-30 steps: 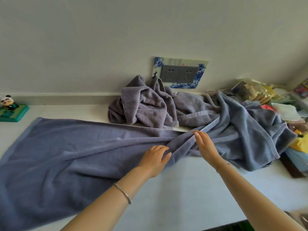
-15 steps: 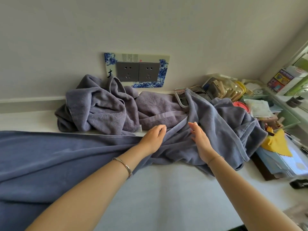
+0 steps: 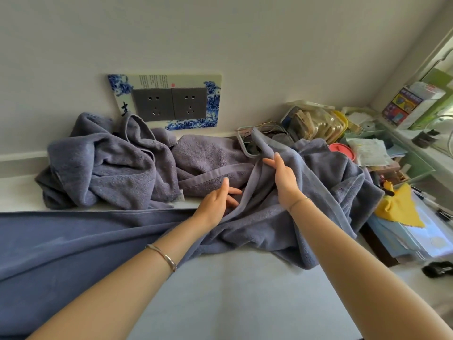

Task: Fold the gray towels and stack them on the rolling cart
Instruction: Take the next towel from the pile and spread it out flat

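My left grip [image 3: 215, 204], fingers straight, rests flat on the gray towel [image 3: 269, 224] near the back edge of the tabletop [image 3: 232, 290]. My right grip [image 3: 285, 179], fingers also straight, presses its raised hem.

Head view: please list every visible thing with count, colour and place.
gray-blue spread terry towel: 1, gray-blue, counter, left to centre-right
crumpled gray terry towels: count unclear, gray, heaped against wall
gray double wall socket: 1, gray, on blue-white floral plate above heap
yellow cloth: 1, yellow, right clutter
red round lid: 1, red, right, behind towel
white counter: 1, white, foreground
silver metal bangle: 1, silver, left wrist
left grip: 1, flat on spread towel
right grip: 1, on raised towel hem
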A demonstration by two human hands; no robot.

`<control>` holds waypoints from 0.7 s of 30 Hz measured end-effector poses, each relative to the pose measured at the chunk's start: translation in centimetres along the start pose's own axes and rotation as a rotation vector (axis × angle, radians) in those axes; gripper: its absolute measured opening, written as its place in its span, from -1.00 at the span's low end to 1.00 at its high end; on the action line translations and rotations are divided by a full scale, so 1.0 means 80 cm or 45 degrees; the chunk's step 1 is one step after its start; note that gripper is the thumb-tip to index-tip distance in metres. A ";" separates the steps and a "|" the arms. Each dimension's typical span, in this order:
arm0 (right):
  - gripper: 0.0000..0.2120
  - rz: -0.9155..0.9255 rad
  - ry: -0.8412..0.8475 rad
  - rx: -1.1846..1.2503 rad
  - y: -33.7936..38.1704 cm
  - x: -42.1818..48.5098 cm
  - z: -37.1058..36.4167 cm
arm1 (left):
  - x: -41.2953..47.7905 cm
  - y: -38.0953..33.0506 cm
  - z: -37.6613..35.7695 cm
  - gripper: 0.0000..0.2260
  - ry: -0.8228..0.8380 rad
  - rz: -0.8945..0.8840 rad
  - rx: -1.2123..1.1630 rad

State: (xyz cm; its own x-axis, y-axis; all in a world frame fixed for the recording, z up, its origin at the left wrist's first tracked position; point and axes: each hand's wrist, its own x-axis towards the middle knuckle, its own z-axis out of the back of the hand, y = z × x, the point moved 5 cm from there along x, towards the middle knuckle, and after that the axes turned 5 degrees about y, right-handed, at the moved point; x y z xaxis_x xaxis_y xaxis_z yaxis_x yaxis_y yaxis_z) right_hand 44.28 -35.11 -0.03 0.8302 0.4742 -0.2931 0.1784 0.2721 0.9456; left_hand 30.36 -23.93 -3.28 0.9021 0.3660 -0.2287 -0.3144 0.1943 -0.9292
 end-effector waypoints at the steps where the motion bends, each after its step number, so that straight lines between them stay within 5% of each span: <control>1: -0.60 0.040 -0.027 0.106 0.008 -0.013 0.008 | -0.003 -0.003 -0.003 -0.47 0.028 -0.013 -0.007; 4: -0.74 0.170 -0.053 0.405 0.028 -0.075 0.031 | -0.016 -0.015 -0.009 -0.48 0.087 -0.047 -0.100; 8: -0.51 0.292 -0.148 0.561 0.020 -0.166 0.077 | -0.030 -0.044 -0.025 -0.49 0.083 -0.163 -0.157; 14: -0.64 -0.081 -0.543 0.558 -0.089 -0.256 0.130 | -0.052 -0.072 -0.087 -0.60 0.112 -0.307 0.020; 18: -0.21 -0.340 -0.811 0.458 -0.149 -0.291 0.154 | -0.061 -0.068 -0.134 -0.69 0.231 -0.354 0.075; 21: -0.06 -0.290 -0.919 0.288 -0.146 -0.300 0.174 | -0.065 -0.061 -0.164 -0.66 0.346 -0.342 0.194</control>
State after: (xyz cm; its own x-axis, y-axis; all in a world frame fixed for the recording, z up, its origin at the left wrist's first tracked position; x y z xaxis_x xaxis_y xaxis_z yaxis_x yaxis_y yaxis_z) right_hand 29.58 -61.31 -2.06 0.8839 -0.2547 -0.3923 0.4243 0.0834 0.9017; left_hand 31.09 -38.75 -1.36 0.9969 0.0343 -0.0715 -0.0792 0.3903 -0.9173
